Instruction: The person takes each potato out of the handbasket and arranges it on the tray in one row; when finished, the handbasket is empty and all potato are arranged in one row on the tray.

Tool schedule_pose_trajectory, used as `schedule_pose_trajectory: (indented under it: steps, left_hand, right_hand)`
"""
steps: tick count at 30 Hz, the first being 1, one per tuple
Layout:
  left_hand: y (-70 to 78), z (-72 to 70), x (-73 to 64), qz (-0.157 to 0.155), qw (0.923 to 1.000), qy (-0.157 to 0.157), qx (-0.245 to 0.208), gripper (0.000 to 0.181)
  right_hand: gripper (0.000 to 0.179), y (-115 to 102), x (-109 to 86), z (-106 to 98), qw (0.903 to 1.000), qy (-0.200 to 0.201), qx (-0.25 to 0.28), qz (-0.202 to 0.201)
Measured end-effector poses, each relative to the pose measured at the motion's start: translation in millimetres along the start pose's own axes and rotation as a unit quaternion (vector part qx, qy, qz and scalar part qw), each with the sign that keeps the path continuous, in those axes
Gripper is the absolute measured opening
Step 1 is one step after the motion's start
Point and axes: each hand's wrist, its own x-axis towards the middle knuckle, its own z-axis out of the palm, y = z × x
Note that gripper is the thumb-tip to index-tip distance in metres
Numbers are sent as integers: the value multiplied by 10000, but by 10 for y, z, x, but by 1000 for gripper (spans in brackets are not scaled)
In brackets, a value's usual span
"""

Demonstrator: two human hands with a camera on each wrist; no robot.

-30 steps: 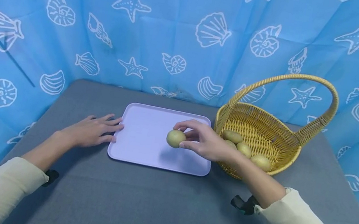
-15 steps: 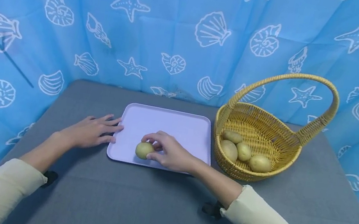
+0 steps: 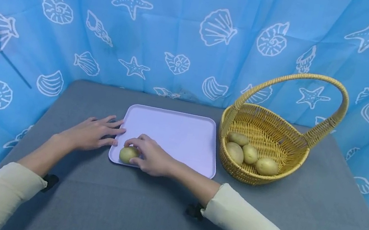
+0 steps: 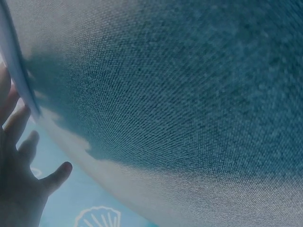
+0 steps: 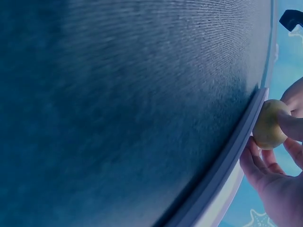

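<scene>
My right hand (image 3: 152, 157) holds a round, yellowish potato (image 3: 126, 155) between thumb and fingers. It is low over the front left corner of the pale lilac tray (image 3: 174, 133). The right wrist view shows the potato (image 5: 268, 126) close by the tray's rim (image 5: 227, 175), partly covered by fingers. My left hand (image 3: 93, 134) lies palm down with spread fingers, its fingertips at the tray's left edge. Several more potatoes (image 3: 266, 166) lie in a yellow wicker basket (image 3: 257, 181) to the right of the tray.
The basket's tall arched handle (image 3: 295, 76) rises above its rim. Under everything is a grey tablecloth (image 3: 139, 209). A blue curtain (image 3: 168, 35) printed with white shells and starfish hangs behind the table and along both sides.
My right hand has carried the potato leftward from the tray's right half and down to the front left corner. The left hand has kept its place; the basket potatoes are uncovered by my arm.
</scene>
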Motion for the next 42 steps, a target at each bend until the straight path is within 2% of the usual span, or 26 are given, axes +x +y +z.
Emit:
schedule_pose_trajectory:
  steps: [7,14,24,29,32,35,37,42]
  left_hand:
    - [-20,12,-28,40,9999,11,-124,51]
    - [-44,43,-7,24,9999,17,-108,52]
    - [-11,25,14,26,10000,-42,-42,50]
    - [22,12,23,-69,9999,-128,-41,50]
    - [30,13,32,-111,9998,-157,6,51]
    - [31,16,32,-114,9998,-175,27,51]
    - [31,15,27,-98,9998,-172,35,52]
    - [20,11,6,-63,9998,-159,108,53]
  right_hand:
    - [42,-56,119,91,9994,179,-290,-69]
    - [46,-63,135,100,9985,276,-463,-95]
    - [49,-66,52,-27,9984,32,-554,-95]
    - [48,-117,-154,-295,9987,-220,-256,-385]
    - [45,-121,-362,-521,9969,-421,-218,-628]
    - [45,-96,-620,-786,9951,-652,-326,-668]
    - [47,-70,-804,-981,9948,-806,-364,-497]
    - [54,29,-1251,-1459,9932,-1017,-378,431]
